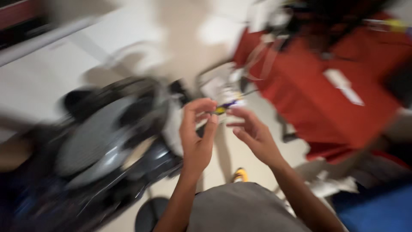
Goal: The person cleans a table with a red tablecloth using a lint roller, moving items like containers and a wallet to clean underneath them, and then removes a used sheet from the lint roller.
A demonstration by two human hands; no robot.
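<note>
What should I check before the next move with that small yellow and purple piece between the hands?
1. Left hand pinches the small yellow and purple piece at its fingertips: ok.
2. Right hand open, fingers close to the piece; contact: cannot tell.
3. Picture sharp enough to judge the grip: not ok, heavy motion blur.
4. What the piece is: cannot tell.
5. Dark grey machine to the left, apart from both hands: ok.
6. Red cloth to the right, clear of the hands: ok.

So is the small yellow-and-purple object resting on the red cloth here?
No, the small yellow-and-purple object is held up between the fingertips of the left hand and right hand, with the red cloth off to the right.
</note>
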